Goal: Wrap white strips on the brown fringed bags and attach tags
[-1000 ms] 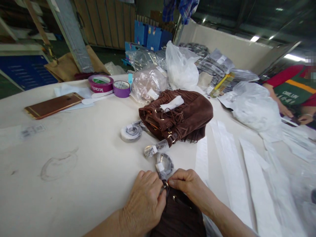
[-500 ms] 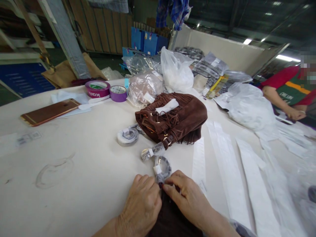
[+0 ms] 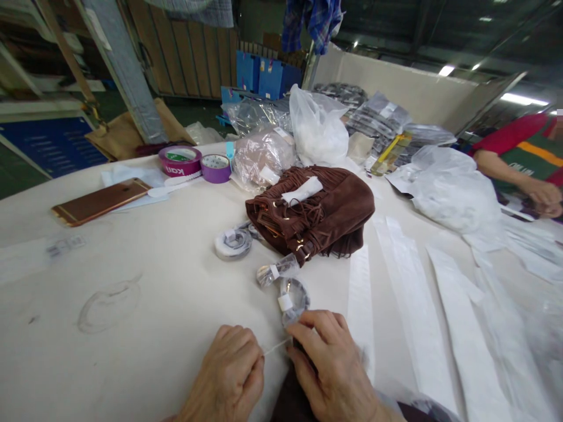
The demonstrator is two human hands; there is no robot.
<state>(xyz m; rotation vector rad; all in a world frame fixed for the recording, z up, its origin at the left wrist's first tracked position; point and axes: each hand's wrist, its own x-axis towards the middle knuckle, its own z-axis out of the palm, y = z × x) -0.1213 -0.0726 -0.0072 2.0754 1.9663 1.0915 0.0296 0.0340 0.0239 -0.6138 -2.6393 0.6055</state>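
Note:
My left hand (image 3: 229,375) is closed in a pinch on one end of a thin white strip (image 3: 277,347). My right hand (image 3: 328,366) pinches the strip's other end and rests on a dark brown suede piece (image 3: 292,401) at the table's near edge. Just beyond my fingers lie small coiled straps wrapped in clear plastic (image 3: 294,296). A brown fringed suede bag (image 3: 314,211) sits at mid-table with a white paper roll on top.
Long white paper strips (image 3: 398,258) lie to the right. A phone (image 3: 101,201), two purple tape rolls (image 3: 180,161) and plastic bags (image 3: 316,126) sit farther back. Another person's arm (image 3: 514,179) works at the far right.
My hands have drawn back toward the table's edge and apart. A thin white strip now stretches between them; the dark suede piece is mostly out of view.

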